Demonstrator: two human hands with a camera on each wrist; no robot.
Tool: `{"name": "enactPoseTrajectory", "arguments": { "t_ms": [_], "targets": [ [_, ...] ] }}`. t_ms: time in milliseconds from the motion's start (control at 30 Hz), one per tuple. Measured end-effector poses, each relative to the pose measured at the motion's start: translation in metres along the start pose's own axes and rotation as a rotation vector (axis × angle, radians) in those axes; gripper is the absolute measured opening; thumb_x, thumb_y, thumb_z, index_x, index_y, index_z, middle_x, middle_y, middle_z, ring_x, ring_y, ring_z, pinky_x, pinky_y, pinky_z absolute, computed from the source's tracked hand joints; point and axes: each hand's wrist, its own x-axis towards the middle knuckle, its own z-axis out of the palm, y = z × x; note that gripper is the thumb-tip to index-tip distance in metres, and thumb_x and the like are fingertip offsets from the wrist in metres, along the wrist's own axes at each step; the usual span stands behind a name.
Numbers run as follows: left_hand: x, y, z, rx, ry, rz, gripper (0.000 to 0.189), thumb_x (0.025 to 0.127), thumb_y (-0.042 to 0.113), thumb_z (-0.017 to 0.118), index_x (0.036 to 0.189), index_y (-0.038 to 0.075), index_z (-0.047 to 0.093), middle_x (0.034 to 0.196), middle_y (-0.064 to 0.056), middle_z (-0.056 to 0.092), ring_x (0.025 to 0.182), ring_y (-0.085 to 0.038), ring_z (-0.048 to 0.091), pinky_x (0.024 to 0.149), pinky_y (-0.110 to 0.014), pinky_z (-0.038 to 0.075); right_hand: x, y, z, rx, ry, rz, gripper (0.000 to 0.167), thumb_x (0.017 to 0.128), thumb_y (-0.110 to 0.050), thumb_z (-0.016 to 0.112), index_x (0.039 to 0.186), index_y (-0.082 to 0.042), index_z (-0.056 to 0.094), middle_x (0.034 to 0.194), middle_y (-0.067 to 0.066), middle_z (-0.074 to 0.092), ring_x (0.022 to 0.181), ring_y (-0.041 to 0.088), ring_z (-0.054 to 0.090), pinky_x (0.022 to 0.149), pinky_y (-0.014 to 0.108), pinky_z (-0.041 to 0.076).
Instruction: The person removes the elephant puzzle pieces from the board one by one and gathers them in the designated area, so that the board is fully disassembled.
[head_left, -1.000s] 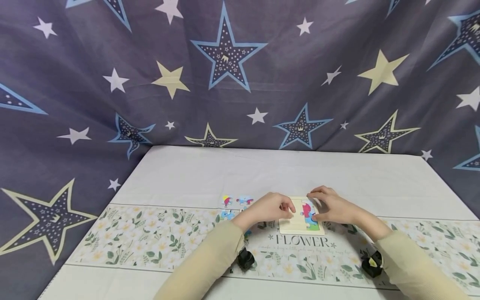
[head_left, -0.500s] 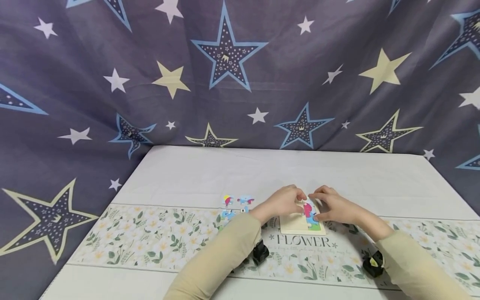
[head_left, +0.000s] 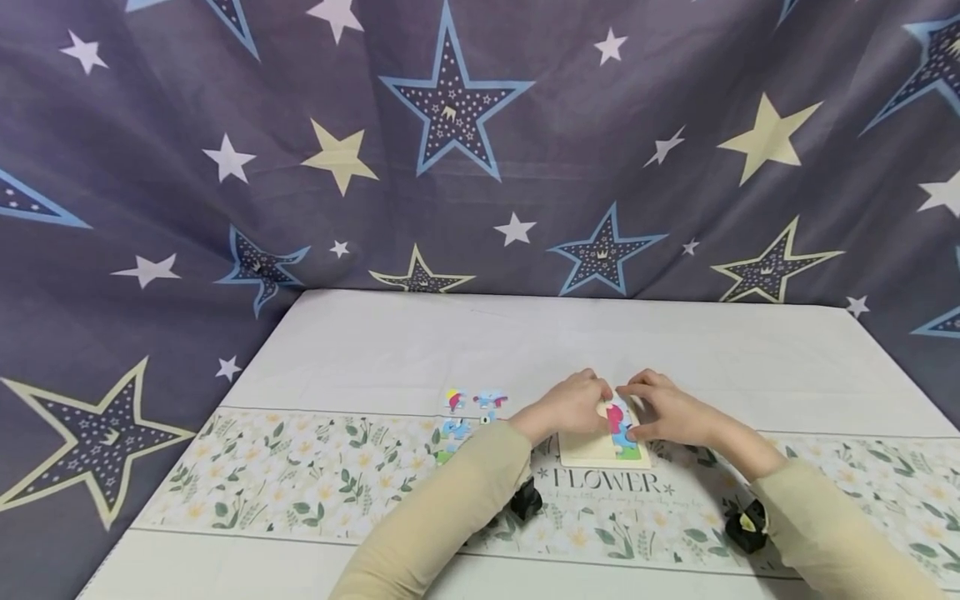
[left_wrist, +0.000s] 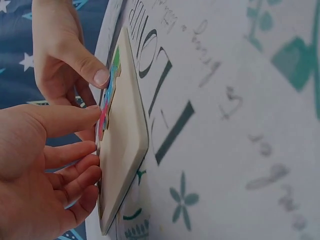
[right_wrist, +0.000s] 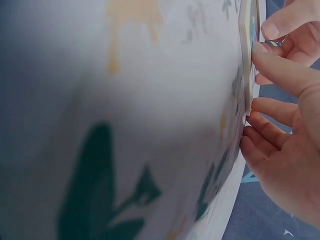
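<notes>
From afar, the right hand (head_left: 670, 411) grips a cream board (head_left: 587, 448), one side pink-blue-green; whether the left hand (head_left: 573, 403) grasps anything, I can't tell.

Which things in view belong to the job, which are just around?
Job:
- puzzle tray
- pieces in tray
- loose pieces, likely
- left hand
- right hand

Just around:
- printed tablecloth
- starry backdrop
- black wrist-worn devices

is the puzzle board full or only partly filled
Partly filled: the board holds pieces on its right; the visible left is bare.
</notes>
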Motion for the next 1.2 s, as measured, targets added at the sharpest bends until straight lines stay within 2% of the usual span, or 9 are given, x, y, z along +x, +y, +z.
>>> {"name": "enactPoseTrajectory", "arguments": {
  "t_ms": [233,500,700,867,1200],
  "targets": [
    [0.002,0.003,-0.002,0.003,0.016,-0.032,0.043,0.08,0.036,0.066,0.117,0.016,0.059,0.103,0.005,0.05,0.089,-0.007,0.046,0.079,-0.02,0.04,0.003,-0.001,0.0,0.003,-0.001,0.027,0.065,0.075,-0.025,0.073,0.127,0.005,0.048,0.116,0.016,0.044,0.108,0.031,0.039,0.092,0.052,0.034],
    [0.007,0.002,0.001,0.0,0.086,-0.014,0.037,0.078,0.032,0.069,0.11,0.015,0.065,0.097,0.005,0.056,0.086,-0.007,0.051,0.076,-0.019,0.042,0.003,-0.004,-0.001,0.005,-0.006,0.022,0.066,0.075,-0.026,0.074,0.126,0.006,0.048,0.114,0.016,0.044,0.105,0.03,0.04,0.086,0.048,0.037],
    [0.008,0.002,0.002,0.005,0.117,-0.026,0.034,0.079,0.033,0.069,0.107,0.015,0.066,0.094,0.005,0.056,0.082,-0.006,0.051,0.072,-0.019,0.042,0.003,-0.006,-0.004,0.005,-0.003,0.018,0.066,0.075,-0.027,0.074,0.126,0.007,0.048,0.115,0.017,0.044,0.105,0.03,0.04,0.086,0.048,0.037],
    [0.009,0.004,0.004,-0.009,0.144,-0.046,0.033,0.08,0.035,0.068,0.106,0.015,0.066,0.097,0.004,0.057,0.085,-0.008,0.052,0.073,-0.02,0.042,0.004,-0.006,-0.004,0.007,0.008,0.014,0.067,0.074,-0.028,0.074,0.125,0.008,0.049,0.113,0.016,0.045,0.104,0.029,0.041,0.085,0.045,0.038],
    [0.011,0.009,0.01,0.0,0.138,-0.063,0.029,0.079,0.033,0.07,0.1,0.014,0.064,0.095,0.003,0.055,0.082,-0.009,0.05,0.072,-0.019,0.04,0.001,-0.003,0.0,0.011,0.003,0.024,0.07,0.074,-0.031,0.074,0.126,0.007,0.048,0.113,0.014,0.045,0.102,0.027,0.041,0.081,0.042,0.038]
  ]
}}
